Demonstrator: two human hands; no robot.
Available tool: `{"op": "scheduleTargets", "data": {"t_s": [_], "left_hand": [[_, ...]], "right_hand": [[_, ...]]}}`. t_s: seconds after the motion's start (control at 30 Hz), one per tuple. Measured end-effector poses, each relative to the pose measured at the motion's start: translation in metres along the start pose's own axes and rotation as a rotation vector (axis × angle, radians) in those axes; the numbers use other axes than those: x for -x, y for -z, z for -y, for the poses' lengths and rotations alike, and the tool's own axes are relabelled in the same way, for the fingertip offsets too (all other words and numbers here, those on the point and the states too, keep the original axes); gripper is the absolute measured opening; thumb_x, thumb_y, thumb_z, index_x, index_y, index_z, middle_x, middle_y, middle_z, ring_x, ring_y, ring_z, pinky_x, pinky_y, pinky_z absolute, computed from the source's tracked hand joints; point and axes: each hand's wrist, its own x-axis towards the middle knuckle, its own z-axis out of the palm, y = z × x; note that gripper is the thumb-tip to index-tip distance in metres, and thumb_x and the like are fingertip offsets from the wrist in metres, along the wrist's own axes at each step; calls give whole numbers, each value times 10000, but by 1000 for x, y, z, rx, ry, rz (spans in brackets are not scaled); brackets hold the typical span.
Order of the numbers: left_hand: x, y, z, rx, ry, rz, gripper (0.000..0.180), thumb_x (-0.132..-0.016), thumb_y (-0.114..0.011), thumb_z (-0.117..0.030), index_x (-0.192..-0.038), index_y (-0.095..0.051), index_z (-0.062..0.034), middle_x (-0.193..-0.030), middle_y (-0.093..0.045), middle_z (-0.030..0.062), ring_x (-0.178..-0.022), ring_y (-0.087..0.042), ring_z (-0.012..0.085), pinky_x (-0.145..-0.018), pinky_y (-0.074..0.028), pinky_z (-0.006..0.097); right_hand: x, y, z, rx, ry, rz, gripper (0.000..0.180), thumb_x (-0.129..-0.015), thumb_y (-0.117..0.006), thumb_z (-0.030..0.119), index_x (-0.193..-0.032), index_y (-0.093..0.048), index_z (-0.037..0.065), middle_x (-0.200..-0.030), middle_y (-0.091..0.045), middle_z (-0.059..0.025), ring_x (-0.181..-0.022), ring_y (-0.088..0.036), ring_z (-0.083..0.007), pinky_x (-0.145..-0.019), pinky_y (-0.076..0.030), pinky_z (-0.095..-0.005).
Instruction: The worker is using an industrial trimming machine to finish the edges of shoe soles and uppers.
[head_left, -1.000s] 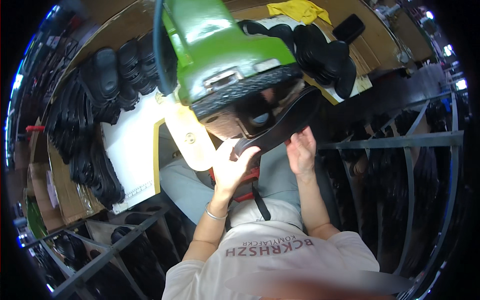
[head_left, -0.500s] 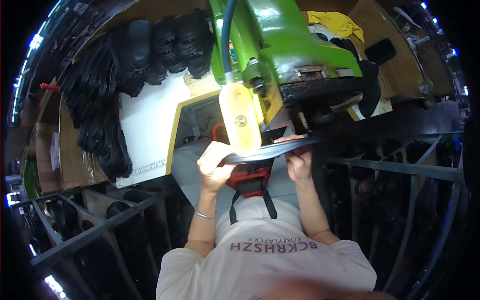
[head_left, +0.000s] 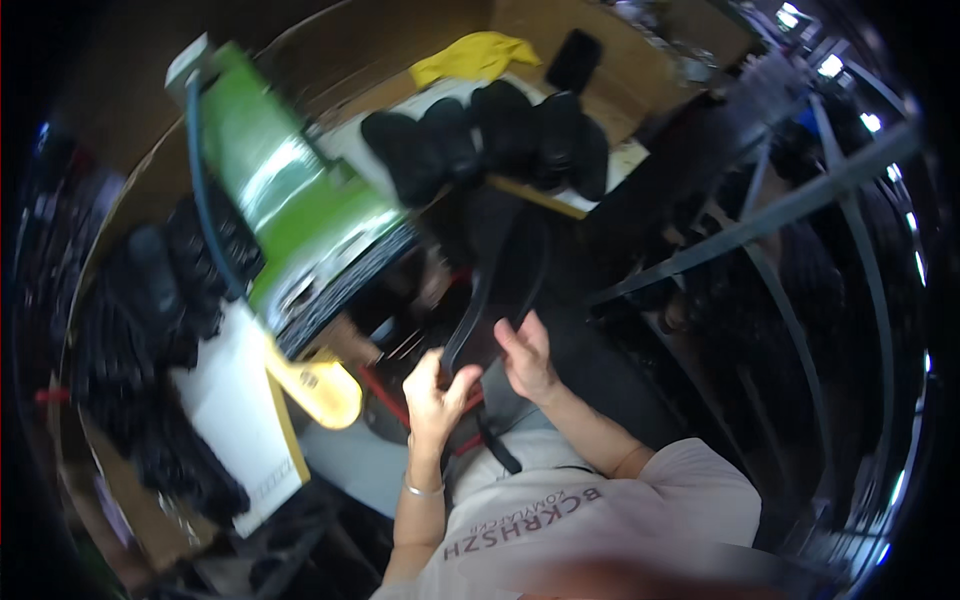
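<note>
A long, thin black shoe sole (head_left: 512,275) stands tilted in front of me, its far end reaching toward the dark shoe parts on the table. My left hand (head_left: 435,400) is closed on its near left edge, thumb and fingers pinching it. At the near right edge, my right hand (head_left: 528,360) grips it between thumb and fingers. The dark surface blends into the shadow behind, so its full outline is hard to make out.
A green machine (head_left: 300,215) with a yellow lamp (head_left: 325,393) stands left of my hands. Black shoe parts (head_left: 500,130) are lined up beyond, near a yellow cloth (head_left: 475,58). More black shoe parts (head_left: 150,290) are piled at left. Metal racks (head_left: 760,225) stand at right.
My view has swung right, so the machine now appears at left. Both hands have brought the sole away from beside the lamp, and it now points away from me instead of lying crosswise.
</note>
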Motion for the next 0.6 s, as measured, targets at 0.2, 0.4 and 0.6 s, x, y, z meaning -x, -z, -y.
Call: {"op": "scheduleTargets", "data": {"t_s": [0.2, 0.4, 0.6], "left_hand": [[2, -12, 15, 94, 93, 136, 115, -839, -655, -81, -802, -622, 23, -678, -628, 28, -616, -563, 52, -572, -455, 186], [1, -18, 36, 143, 158, 85, 133, -843, -661, -112, -807, -630, 13, -677, -621, 15, -599, -540, 47, -564, -439, 195], [20, 19, 56, 162, 304, -65, 120, -850, -649, -106, -825, -631, 11, -684, -622, 21, -600, -547, 61, -572, -453, 206]], "right_hand": [[-134, 93, 134, 488, 557, -347, 220, -933, -520, 184, -1067, -536, 10, -938, -584, -26, -864, -518, -89, -789, -418, -251], [-255, 204, 159, 1389, 259, -731, 516, -838, -602, 319, -1215, -486, -15, -1110, -573, -237, -1084, -534, -372, -926, -398, -411], [-240, 145, 101, 1494, 621, -726, 776, -703, -703, 392, -1308, -398, 14, -1208, -429, -273, -1135, -410, -423, -973, -321, -483]]}}
